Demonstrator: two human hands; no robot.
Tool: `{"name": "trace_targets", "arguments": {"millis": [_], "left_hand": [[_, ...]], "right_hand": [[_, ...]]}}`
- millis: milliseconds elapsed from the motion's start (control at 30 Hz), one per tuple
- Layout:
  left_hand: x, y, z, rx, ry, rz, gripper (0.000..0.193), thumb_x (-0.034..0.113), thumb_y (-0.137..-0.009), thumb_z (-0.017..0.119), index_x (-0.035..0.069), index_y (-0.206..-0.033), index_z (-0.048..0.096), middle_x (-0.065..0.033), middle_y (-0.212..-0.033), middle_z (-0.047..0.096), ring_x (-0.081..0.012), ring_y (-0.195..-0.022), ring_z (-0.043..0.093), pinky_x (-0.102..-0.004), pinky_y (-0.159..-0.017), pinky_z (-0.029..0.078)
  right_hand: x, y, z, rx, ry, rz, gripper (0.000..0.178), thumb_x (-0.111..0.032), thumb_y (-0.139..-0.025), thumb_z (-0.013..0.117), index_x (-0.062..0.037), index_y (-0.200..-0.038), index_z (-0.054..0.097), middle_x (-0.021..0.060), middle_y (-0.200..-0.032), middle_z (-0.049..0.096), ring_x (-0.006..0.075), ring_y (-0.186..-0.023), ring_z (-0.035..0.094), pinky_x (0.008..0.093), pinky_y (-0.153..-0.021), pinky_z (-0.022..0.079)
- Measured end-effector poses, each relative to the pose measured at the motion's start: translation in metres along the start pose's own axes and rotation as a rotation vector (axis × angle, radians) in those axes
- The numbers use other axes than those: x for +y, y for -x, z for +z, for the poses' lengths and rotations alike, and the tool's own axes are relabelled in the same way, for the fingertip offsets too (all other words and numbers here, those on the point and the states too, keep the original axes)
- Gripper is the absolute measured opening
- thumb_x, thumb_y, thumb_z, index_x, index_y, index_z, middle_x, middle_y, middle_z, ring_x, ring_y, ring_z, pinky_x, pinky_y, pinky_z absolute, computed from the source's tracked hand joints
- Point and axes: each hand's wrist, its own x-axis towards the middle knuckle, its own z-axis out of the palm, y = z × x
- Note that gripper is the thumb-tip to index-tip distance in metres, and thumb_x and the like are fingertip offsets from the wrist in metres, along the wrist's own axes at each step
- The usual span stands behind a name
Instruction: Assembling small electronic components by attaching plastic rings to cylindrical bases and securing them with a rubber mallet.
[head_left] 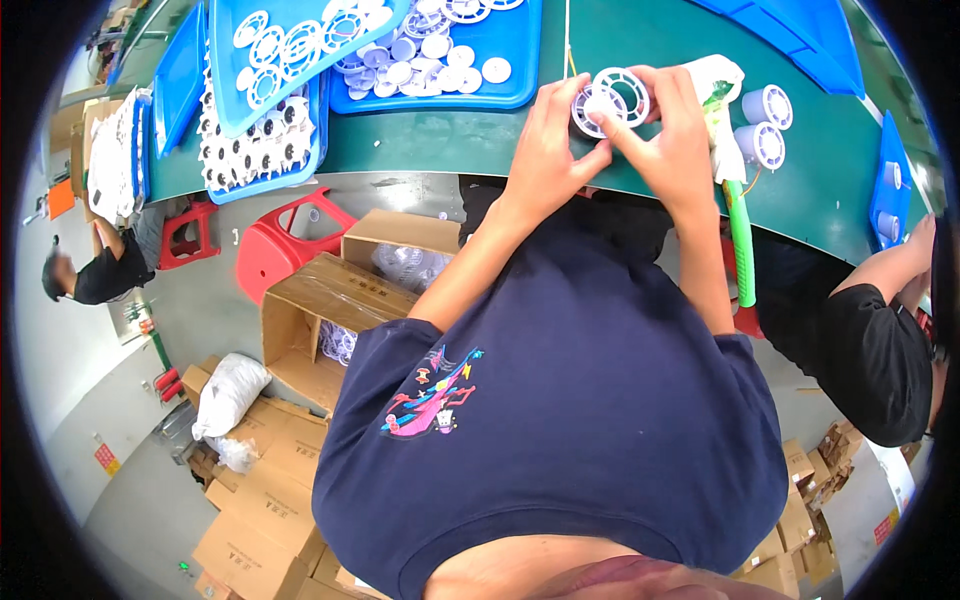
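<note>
White spoked ring (627, 80) is held over the bench (400, 150) near its edge, pinched btwn thumb & fingers of the R hand (668, 135). Just left of it, partly overlapped in view, a white wheel (597, 103) is met at its L side by the L hand (548, 150); L thumb is spread from the other fingers, & whether the wheel is gripped by them can't be told. To the R, a crumpled white wrap (722, 75) and two white spools (768, 107) are seen, w/ a green curved handle (738, 245) hung past the edge. Upper L: white discs are heaped in a blue tray (520, 50); more spoked rings are carried by a tilted blue tray (232, 110). Cartons (300, 310) are stacked below.
</note>
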Motion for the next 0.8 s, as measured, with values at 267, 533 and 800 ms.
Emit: {"name": "trace_targets", "arguments": {"millis": [267, 533, 800], "left_hand": [[-0.007, 0.001, 0.006, 0.065, -0.07, 0.039, 0.081, 0.007, -0.074, 0.087, 0.002, -0.145, 0.048, -0.0216, -0.129, 0.059, -0.042, -0.118, 0.059, -0.0488, -0.1, 0.049], [-0.006, 0.002, 0.007, 0.1, -0.125, 0.056, 0.077, 0.011, -0.076, 0.092, 0.001, -0.142, 0.052, -0.02, -0.127, 0.06, -0.0364, -0.117, 0.063, -0.0425, -0.098, 0.053], [-0.005, 0.002, 0.007, 0.111, -0.098, 0.059, 0.077, 0.017, -0.076, 0.091, 0.002, -0.141, 0.052, -0.0208, -0.126, 0.061, -0.0413, -0.115, 0.061, -0.0482, -0.098, 0.051]], "right_hand": [[0.0, 0.023, 0.033, 0.099, 0.034, 0.032, 0.058, -0.031, -0.079, 0.09, 0.004, -0.118, 0.064, 0.0201, -0.113, 0.065, 0.0387, -0.105, 0.064, 0.0442, -0.089, 0.055], [-0.005, 0.028, 0.047, 0.184, 0.071, 0.093, 0.059, -0.032, -0.078, 0.091, 0.0027, -0.115, 0.062, 0.0186, -0.109, 0.066, 0.037, -0.101, 0.065, 0.0457, -0.085, 0.055], [-0.001, 0.028, 0.042, 0.144, 0.026, 0.049, 0.059, -0.029, -0.078, 0.091, 0.0046, -0.117, 0.061, 0.0196, -0.109, 0.067, 0.0381, -0.102, 0.065, 0.046, -0.087, 0.055]]}}
